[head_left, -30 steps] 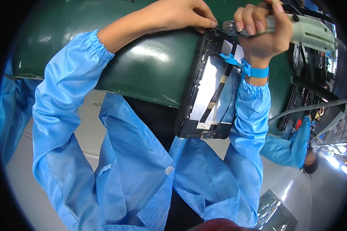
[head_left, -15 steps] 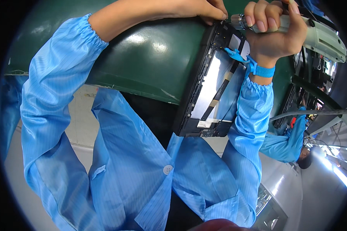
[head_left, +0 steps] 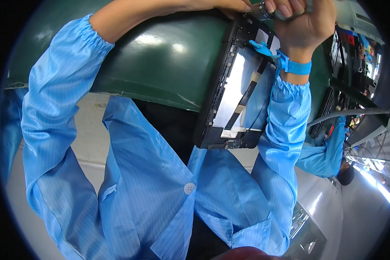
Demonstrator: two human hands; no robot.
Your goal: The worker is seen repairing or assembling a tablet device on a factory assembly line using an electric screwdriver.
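An electric screwdriver (head_left: 355,18) with a pale body and a metal collar is gripped in my right hand (head_left: 300,27), fingers wrapped round it. Its collar end points left over the far end of an opened black flat device (head_left: 229,97), perhaps a tablet or laptop. Inside the device show silver plates and a dark ribbon strip with tan tape. My left hand (head_left: 235,5) is bent over the far left corner, thumb and fingers drawn together beside the screwdriver's nose. What they pinch, if anything, is hidden, and so is the bit's tip. A blue wrist strap (head_left: 299,68) circles my right wrist.
The device lies on a green tabletop (head_left: 160,65), its near end jutting past the front edge towards my blue smock. A grey curved tube or cable (head_left: 355,113) runs at the right. Beyond it another person's blue sleeve (head_left: 318,158) shows.
Both hands and the screwdriver appear higher in the picture, as the whole view has shifted. The screwdriver's nose has come nearer my left fingertips. The right hand still holds it.
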